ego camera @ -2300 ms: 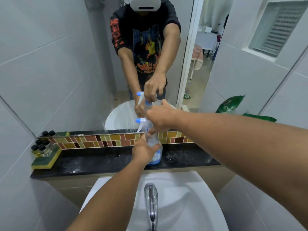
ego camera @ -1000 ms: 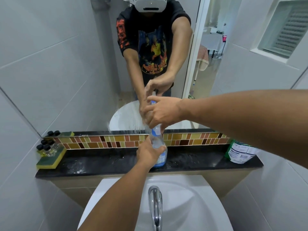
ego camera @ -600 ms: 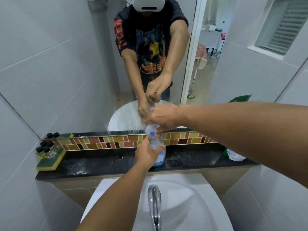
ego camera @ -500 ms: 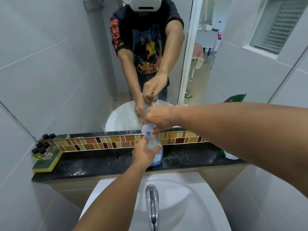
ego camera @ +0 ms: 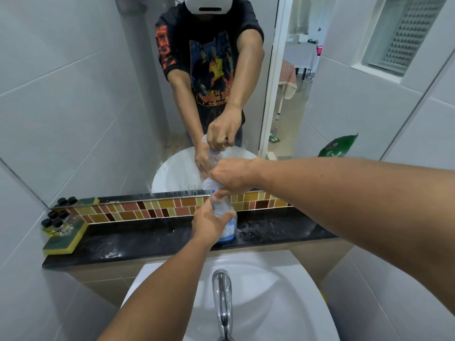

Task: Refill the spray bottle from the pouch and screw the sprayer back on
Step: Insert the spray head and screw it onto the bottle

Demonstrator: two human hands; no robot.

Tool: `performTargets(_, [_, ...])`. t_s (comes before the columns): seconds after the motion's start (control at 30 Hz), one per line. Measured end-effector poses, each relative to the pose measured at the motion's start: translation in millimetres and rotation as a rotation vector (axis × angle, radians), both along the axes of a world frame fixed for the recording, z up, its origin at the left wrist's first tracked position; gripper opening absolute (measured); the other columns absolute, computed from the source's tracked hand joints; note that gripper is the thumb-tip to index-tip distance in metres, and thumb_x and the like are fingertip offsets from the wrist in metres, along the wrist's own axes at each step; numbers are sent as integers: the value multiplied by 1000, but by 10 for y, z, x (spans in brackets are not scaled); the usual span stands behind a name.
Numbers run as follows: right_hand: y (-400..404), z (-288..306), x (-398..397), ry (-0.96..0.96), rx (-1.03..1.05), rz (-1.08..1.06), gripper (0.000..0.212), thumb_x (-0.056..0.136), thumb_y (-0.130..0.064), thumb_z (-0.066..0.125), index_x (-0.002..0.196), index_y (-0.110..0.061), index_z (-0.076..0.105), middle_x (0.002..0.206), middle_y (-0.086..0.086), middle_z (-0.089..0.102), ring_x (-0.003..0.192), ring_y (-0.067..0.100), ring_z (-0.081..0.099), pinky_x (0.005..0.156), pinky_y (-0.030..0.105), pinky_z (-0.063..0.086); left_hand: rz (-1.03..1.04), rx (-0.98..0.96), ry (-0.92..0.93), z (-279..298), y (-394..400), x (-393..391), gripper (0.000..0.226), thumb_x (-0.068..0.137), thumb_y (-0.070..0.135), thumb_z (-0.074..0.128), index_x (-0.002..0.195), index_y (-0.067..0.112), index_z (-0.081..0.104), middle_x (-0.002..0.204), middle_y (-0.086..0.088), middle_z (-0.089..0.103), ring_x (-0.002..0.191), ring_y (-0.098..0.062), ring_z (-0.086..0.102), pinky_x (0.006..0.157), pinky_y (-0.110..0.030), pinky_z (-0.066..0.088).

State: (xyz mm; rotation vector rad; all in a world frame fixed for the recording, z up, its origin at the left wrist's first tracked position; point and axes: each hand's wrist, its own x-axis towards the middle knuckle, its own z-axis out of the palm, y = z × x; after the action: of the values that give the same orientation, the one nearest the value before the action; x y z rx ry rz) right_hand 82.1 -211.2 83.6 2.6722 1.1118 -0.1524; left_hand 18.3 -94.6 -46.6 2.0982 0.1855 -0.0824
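At bottle [ego camera: 227,223], hands' grip unchanged.

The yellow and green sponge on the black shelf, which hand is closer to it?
Left. The left hand, gripping the clear spray bottle, sits nearer the yellow and green sponge; the right hand is higher, on the sprayer.

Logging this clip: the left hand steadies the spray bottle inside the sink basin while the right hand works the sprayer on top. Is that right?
Not quite. The spray bottle stands on the black ledge behind the sink, not inside the basin, as the head view shows. The rest holds: the left hand steadies it and the right hand works the sprayer on top.
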Motion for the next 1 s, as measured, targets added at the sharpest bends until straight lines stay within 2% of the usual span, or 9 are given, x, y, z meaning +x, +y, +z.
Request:
performTargets(0.1, [14,-30,-8,-14,26,-33,35,98,-50,64,86,-20,49,72,-5,47,63,8,43,51,26,27,-8,-13,2,13,-1,-4,62,80,46,84,134,35,55,126,0,66,115,-28,63,94,-51,57])
performTargets(0.37, [45,-132,-43,-11,114,-141,40,98,-49,63,101,-10,63,74,-2,48,64,10,45,50,26,30,0,44,17,41,-12,-18,60,80,49,83,130,28,57,125,-3,67,111,-28,64,90,-47,58])
performTargets(0.47, [55,-128,-53,2,126,-170,42,97,-51,64,99,-10,65,75,0,53,64,12,49,50,28,31,-2,40,11,33,-10,-23,62,80,50,83,132,26,58,126,-3,68,110,-26,64,86,-42,57])
performTargets(0.63, [71,-126,-56,16,129,-208,43,97,-53,64,94,-10,64,75,0,56,64,13,52,50,29,32,-2,41,8,34,-16,-27,62,81,49,82,133,24,57,125,-3,69,112,-28,65,89,-44,57])
performTargets(1.0, [117,-127,-114,32,154,-279,40,98,-49,65,91,-10,65,74,2,59,63,15,54,49,28,34,-7,76,22,54,-20,-34,64,83,50,80,135,23,55,126,-4,68,111,-26,65,78,-35,50])
